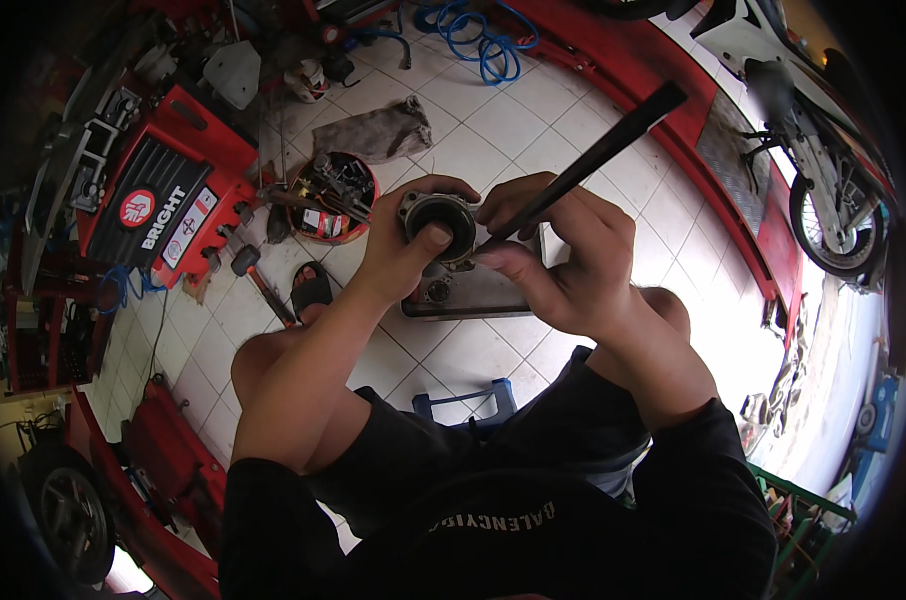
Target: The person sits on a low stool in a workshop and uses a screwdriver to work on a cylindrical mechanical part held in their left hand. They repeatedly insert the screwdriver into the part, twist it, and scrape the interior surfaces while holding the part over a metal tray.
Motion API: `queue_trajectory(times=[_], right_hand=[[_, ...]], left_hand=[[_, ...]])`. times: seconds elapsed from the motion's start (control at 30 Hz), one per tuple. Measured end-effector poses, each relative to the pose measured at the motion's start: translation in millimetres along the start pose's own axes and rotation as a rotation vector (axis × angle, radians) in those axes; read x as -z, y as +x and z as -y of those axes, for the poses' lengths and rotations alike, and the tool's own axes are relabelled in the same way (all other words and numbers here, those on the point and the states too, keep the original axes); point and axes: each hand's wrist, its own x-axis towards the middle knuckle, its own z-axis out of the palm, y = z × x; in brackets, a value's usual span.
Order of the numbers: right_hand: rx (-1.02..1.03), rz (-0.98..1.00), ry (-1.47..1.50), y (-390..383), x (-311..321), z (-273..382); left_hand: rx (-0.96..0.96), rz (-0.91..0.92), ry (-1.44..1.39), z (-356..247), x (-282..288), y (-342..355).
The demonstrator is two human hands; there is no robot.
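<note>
My left hand (378, 250) is wrapped round a round metal engine part (455, 213) with a wide dark bore, its thumb reaching into the opening. Flange lugs stick out from the part's rim. In my right hand (588, 265) is a long, flat black bar-like tool (608, 152), slanting up to the right. That hand's thumb and fingertips are close to the right side of the part; whether the tool's lower end touches it is hidden by my fingers. Beneath my hands, a shallow metal tray (473, 311) on the floor contains a small round metal piece (437, 290).
A red-rimmed tub (371, 182) of tools stands ahead left, with a grey rag (373, 132) beyond. A hammer (258, 280) lies near my sandalled foot, by a red machine (173, 190). A motorcycle (823, 180) stands right, past a red lift platform (693, 140). A blue hose (488, 50) is coiled ahead.
</note>
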Motion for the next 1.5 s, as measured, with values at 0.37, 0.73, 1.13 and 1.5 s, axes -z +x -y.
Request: queue_trajectory(times=[0.37, 0.73, 1.13, 1.5], right_hand=[[-0.057, 0.16, 0.029, -3.6, 9.3, -2.2], [-0.023, 0.112, 0.045, -2.5, 0.1, -3.1], [-0.037, 0.062, 0.049, -0.5, -4.5, 0.2], [-0.031, 0.009, 0.072, -0.7, 6.0, 2.5]], left_hand=[[-0.027, -0.046, -0.028, 1.7, -2.5, -0.1], [-0.017, -0.012, -0.046, 7.3, 4.6, -1.6], [0.012, -0.019, -0.084, 9.4, 2.5, -4.5], [0.011, -0.002, -0.051, 0.4, -4.9, -1.3]])
